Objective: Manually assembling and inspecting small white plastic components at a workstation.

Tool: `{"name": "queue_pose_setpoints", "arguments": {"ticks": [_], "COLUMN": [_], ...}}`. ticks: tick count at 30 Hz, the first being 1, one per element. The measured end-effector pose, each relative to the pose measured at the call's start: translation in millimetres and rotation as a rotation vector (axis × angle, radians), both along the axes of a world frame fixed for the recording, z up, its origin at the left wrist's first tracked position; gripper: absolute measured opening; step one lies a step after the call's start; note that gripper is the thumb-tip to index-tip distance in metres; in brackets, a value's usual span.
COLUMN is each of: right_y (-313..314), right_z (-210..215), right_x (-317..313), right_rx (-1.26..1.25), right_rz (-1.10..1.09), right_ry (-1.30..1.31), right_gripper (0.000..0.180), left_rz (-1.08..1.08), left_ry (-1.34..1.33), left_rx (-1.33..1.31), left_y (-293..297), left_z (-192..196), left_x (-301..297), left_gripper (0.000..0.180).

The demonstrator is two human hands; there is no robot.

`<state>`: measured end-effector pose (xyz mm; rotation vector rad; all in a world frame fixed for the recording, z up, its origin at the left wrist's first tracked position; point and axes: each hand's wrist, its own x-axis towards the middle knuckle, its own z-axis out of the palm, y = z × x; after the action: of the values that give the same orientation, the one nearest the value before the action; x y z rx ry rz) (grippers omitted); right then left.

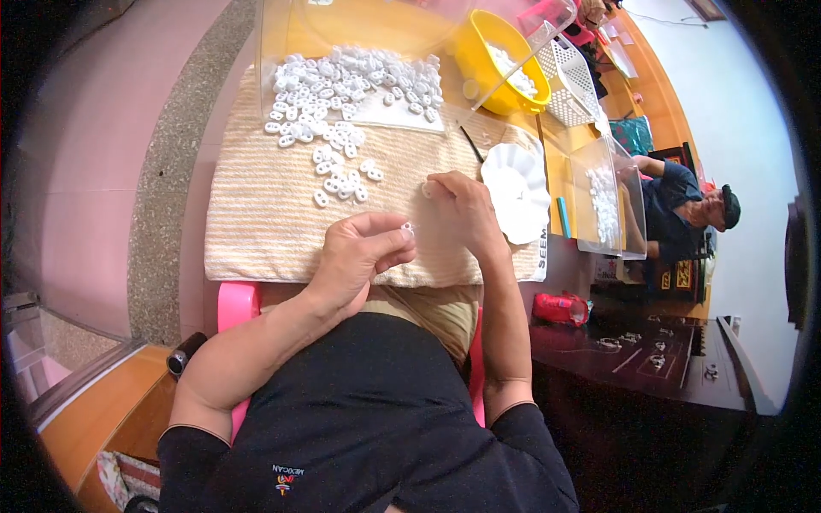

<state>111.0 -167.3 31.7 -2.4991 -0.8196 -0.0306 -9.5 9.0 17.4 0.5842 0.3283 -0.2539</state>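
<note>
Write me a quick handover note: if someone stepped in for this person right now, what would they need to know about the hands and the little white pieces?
Left hand: pinches one small white piece at its fingertips.
Right hand: rests on the striped cloth, a white bit at its fingertips.
Loose white pieces lie heaped at the cloth's far side.
White scalloped dish sits right of the hands; how much it holds is unclear.
Done: cannot tell. Left: the heap looks large.

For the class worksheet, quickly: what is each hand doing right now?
Left hand: pinching a small white piece.
Right hand: pinching another white piece.

Bare striped mat (265,222) lies open left; white pieces (338,90) and scalloped dish (517,192) crowd elsewhere.
</note>
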Motion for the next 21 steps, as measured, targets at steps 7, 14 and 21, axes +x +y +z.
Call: {"name": "queue_pose_setpoints", "arguments": {"ticks": [7, 14, 21], "right_y": [-8.6, 1.0, 6.6], "right_z": [-8.8, -6.2, 1.8], "right_x": [-11.0, -18.4, -21.9], "right_rx": [0.159, -0.005, -0.039], "right_rz": [-0.117, -0.155, -0.139], "right_ry": [0.034, -0.025, -0.018], "right_gripper": [0.017, 0.015, 0.013], "left_rz": [-0.002, -0.005, 0.007], "left_ry": [-0.015, -0.003, 0.014], "left_rx": [-0.01, -0.007, 0.006], "left_y": [-0.5, -1.4, -2.3], "left_z": [-1.2, -2.0, -0.1], "left_x": [-0.5, 0.1, -0.3], "left_gripper": [0.014, 0.014, 0.019]}}
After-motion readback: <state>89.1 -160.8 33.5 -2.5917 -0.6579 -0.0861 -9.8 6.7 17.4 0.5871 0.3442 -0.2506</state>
